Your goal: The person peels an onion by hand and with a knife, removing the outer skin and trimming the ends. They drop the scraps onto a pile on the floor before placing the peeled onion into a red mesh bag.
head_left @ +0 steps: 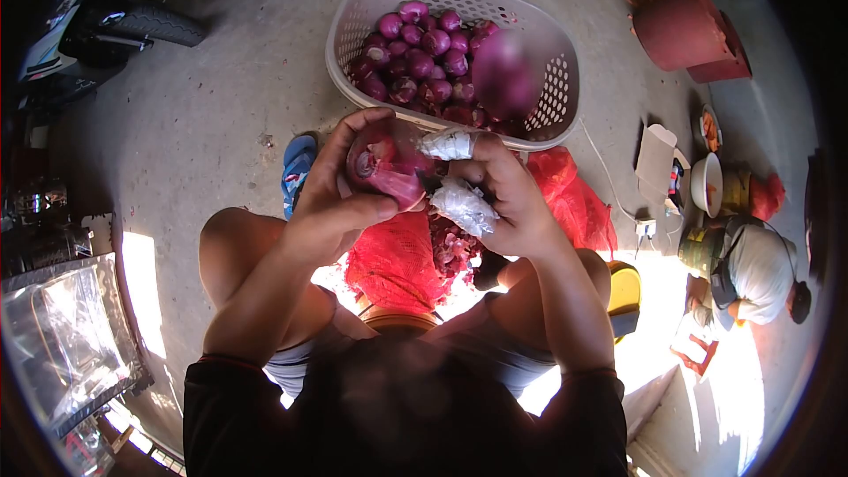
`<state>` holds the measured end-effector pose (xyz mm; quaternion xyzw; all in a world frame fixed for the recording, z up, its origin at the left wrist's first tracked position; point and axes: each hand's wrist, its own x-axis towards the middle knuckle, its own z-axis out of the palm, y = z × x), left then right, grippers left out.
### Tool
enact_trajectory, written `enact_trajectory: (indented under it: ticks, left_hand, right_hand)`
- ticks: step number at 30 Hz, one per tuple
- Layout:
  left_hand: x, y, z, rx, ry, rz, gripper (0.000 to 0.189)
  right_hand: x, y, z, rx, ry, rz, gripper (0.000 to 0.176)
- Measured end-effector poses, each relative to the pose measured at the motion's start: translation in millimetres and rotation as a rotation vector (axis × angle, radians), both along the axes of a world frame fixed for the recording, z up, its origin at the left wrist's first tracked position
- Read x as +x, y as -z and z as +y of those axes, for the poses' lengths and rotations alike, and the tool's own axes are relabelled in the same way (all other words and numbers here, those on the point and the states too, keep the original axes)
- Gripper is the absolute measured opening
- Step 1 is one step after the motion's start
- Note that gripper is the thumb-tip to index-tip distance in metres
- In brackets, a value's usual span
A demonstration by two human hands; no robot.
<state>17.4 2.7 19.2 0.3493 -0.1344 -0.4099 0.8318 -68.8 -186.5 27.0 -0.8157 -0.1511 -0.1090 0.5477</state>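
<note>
A red onion (389, 163) with loosened skin is held up in front of me. My left hand (340, 185) grips it from the left, with the thumb across its lower side. White or silvery wrapping covers the thumb and forefinger of my right hand (499, 185). Those two wrapped tips press at the onion's right edge; its other fingers are curled and partly hidden. Beyond my hands, a pale perforated basket (344, 18) contains several purple onions (420, 62). Below the held onion are a red mesh bag (389, 261) and a heap of onion skins (455, 252).
Another red bag (574, 203) lies by my right knee. A blue slipper (299, 168) and a yellow slipper (624, 296) flank me. To the right are a reddish bin (680, 26), a white bowl (707, 184) and a seated person (760, 265). A motorcycle wheel (163, 22) stands upper left.
</note>
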Motion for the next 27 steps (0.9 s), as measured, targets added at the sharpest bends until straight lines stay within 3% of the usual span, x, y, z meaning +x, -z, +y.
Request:
enact_trajectory:
  ticks: [2,5,8,11,20,23,27]
  left_hand:
    - [0,-1,0,-0.002,0.001,0.021,0.080]
    - [2,-2,1,0.023,0.018,-0.005,0.079]
    - [2,-2,2,0.041,0.017,-0.007,0.078]
    - [4,-2,2,0.037,0.046,0.028,0.079]
    - [5,-2,4,0.005,0.128,-0.001,0.079]
    - [3,-8,2,0.053,0.108,0.085,0.082]
    - [1,-3,0,0.132,-0.016,-0.134,0.080]
  right_hand:
    - [1,5,1,0.060,0.001,-0.042,0.050]
    - [0,-5,1,0.146,-0.044,0.155,0.046]
    - [0,0,6,0.407,-0.063,0.220,0.043]
    - [2,-3,3,0.438,-0.099,0.307,0.042]
    - [0,-8,-3,0.983,-0.176,0.607,0.035]
    - [-2,-15,-1,0.931,-0.179,0.567,0.035]
    - [-5,-15,5,0.705,-0.076,0.415,0.038]
